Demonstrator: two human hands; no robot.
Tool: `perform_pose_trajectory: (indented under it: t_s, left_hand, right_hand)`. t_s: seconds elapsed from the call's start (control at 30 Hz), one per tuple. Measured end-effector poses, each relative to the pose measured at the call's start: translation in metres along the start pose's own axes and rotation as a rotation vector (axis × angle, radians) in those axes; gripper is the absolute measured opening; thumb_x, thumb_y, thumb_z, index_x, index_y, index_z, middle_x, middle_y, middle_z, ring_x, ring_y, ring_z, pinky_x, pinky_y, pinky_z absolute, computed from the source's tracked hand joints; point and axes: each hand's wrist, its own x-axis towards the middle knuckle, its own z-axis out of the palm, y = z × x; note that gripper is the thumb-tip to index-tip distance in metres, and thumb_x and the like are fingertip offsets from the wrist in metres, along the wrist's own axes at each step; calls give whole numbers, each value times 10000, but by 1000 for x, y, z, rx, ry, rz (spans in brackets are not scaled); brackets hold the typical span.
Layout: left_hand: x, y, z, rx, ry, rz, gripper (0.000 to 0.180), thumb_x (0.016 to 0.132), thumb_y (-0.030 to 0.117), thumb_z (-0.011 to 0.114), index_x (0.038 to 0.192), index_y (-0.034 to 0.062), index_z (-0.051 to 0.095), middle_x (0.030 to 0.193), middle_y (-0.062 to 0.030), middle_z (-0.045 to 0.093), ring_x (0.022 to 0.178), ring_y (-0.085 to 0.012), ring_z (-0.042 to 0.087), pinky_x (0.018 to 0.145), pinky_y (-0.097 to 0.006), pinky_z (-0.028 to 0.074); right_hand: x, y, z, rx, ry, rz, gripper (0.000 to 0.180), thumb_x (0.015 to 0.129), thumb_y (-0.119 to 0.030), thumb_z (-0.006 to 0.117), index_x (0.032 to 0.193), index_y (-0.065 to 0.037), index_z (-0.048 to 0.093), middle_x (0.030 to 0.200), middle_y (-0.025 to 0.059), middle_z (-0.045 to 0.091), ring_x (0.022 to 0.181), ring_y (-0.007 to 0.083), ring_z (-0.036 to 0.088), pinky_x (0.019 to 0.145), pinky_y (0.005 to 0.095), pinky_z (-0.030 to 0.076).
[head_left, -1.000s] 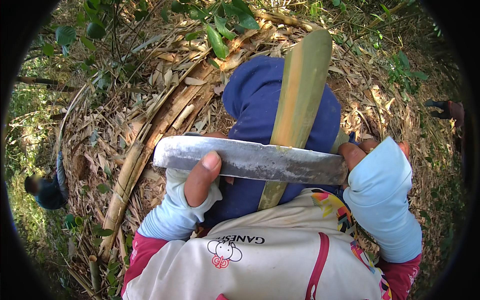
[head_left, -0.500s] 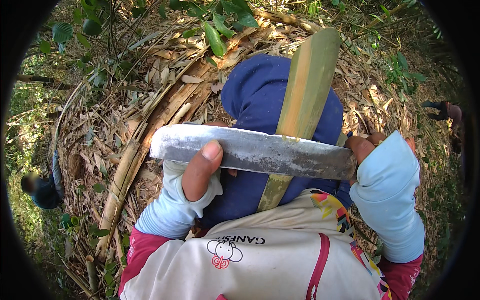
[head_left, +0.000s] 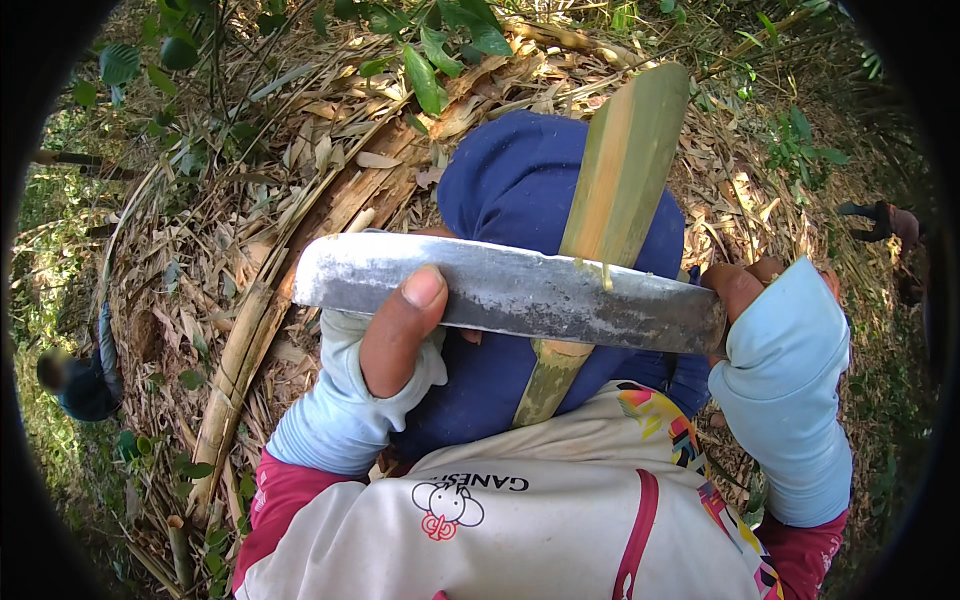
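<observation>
A broad machete blade (head_left: 520, 290), grey with a bright upper edge, lies crosswise over a split green bamboo piece (head_left: 625, 165). My left hand (head_left: 405, 325) is closed on the blade's left end, its thumb pressed on the flat; the other fingers are mostly behind the steel. At the opposite end my right hand (head_left: 735, 290) grips the machete, with the handle hidden by fingers and cuff. The bamboo slants from my lap up past my blue-clothed leg (head_left: 510, 180). A pale stripe runs along it. One thin shaving (head_left: 606, 276) hangs over the blade's edge.
Dry leaves and bamboo strips (head_left: 190, 270) cover the ground. A long split stalk (head_left: 235, 400) curves along my left. Green leaves (head_left: 428, 75) hang ahead. Another person (head_left: 90, 385) is far left; a dark shoe and leg (head_left: 885, 220) show far right.
The machete has shifted slightly to the right and up in the picture, both hands with it. A shaving now droops over its edge, and a pale cut spot shows on the bamboo below the blade.
</observation>
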Motion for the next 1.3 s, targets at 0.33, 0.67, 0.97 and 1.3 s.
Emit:
perform_pose_trajectory:
  t_s: [0.33, 0.67, 0.97, 1.3]
  left_hand:
    - [6, 10, 17, -42, 74, 22, 382, 858, 311, 607, 1064, -10, 572, 891, -123, 635, 727, -198, 614, 605, -323, 503]
    - [19, 19, 22, 64, 24, -8, 419, 857, 352, 502, 1076, -1, 563, 900, -120, 640, 782, -223, 618, 664, -348, 486]
    - [33, 27, 35, 29, 30, 75, 393, 904, 358, 507, 1003, -9, 603, 829, -122, 661, 694, -193, 621, 603, -293, 465]
    - [44, 30, 34, 74, -73, 84, 443, 921, 401, 438, 965, 1, 625, 786, -102, 650, 698, -174, 601, 617, -290, 449]
  right_hand:
    - [1, 1, 3, 82, 184, 7, 416, 544, 33, 637, 944, -77, 619, 766, 118, 567, 730, 337, 532, 659, 414, 422]
    - [10, 9, 3, 77, 175, 38, 456, 531, 91, 636, 964, -50, 611, 820, 139, 570, 765, 343, 553, 671, 392, 440]
    - [19, 2, -4, 289, 302, 16, 495, 520, 133, 623, 990, -21, 603, 844, 147, 577, 775, 309, 574, 694, 339, 458]
    - [22, -3, -15, 324, 293, -3, 505, 555, 154, 621, 1026, -29, 599, 843, 128, 587, 738, 255, 584, 657, 301, 461]
